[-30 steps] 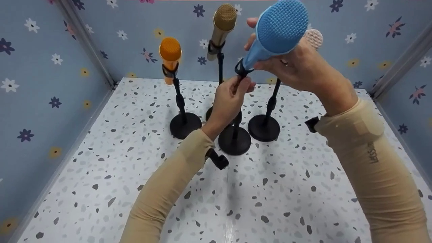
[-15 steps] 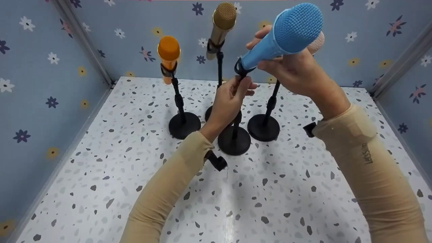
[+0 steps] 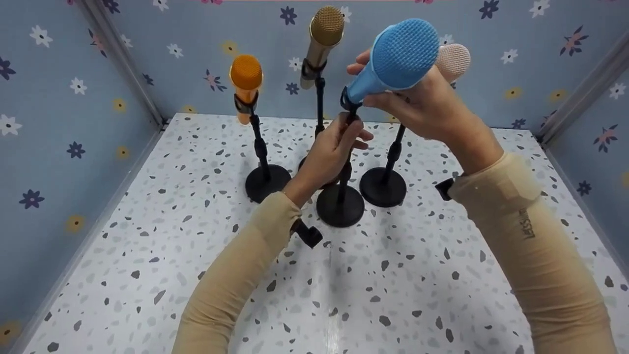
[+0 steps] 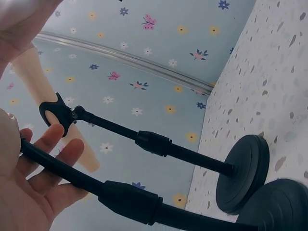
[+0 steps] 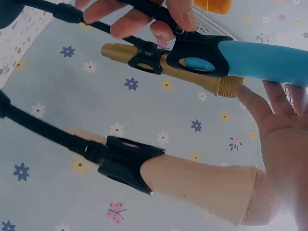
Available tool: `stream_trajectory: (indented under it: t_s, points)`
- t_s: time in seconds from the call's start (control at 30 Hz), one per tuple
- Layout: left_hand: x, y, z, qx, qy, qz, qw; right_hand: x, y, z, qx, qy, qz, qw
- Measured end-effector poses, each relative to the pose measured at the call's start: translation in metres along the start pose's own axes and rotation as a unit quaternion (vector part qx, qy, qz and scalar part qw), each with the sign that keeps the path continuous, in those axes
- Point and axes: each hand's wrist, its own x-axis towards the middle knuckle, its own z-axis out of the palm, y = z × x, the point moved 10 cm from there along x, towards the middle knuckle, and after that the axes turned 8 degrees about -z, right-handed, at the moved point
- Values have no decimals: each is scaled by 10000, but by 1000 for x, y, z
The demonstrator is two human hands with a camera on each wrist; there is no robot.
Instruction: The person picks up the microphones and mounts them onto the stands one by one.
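Observation:
A blue microphone (image 3: pixel 405 54) is tilted with its mesh head up and its lower end in the black clip (image 5: pixel 202 54) of a microphone stand (image 3: pixel 340 206). My right hand (image 3: pixel 427 108) holds its body, thumb below and fingertips behind. Just under the clip, my left hand (image 3: pixel 328 147) pinches the top of that stand's pole between thumb and index finger. Its other fingers are loosely bent beside the pole (image 4: pixel 130 197) in the left wrist view. Part of the clip reaches round the blue handle in the right wrist view.
Three similar stands hold an orange microphone (image 3: pixel 246 73) at left, a gold microphone (image 3: pixel 327 27) behind, and a pale pink microphone (image 3: pixel 453 61) partly hidden behind my right hand. Flowered panels (image 3: pixel 191 64) enclose the back and sides of the speckled white tabletop (image 3: pixel 383 285).
The blue microphone swung right, then came back left, and its head is lower than before. My left hand has shifted slightly down the pole, and more of the clip joint shows above it.

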Motion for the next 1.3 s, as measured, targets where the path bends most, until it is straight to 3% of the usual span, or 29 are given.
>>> stream_trajectory:
  t_s: [0.2,0.4,0.5,0.73,1.3]
  points:
    - [-1,3,-1,12,-126,195,9997,2,0,5,-320,-64,-128,9994]
    - [-4,-4,4,92,-742,14,9972,0,3,7,-292,-66,-17,9996]
    - [-4,-5,4,170,-897,-27,9958,0,5,8,-195,-56,42,9998]
    - [-3,-4,3,520,-836,39,9951,-3,11,7,-245,-36,126,9996]
    - [-3,-5,3,588,-765,13,9953,-10,19,7,-162,89,172,9997]
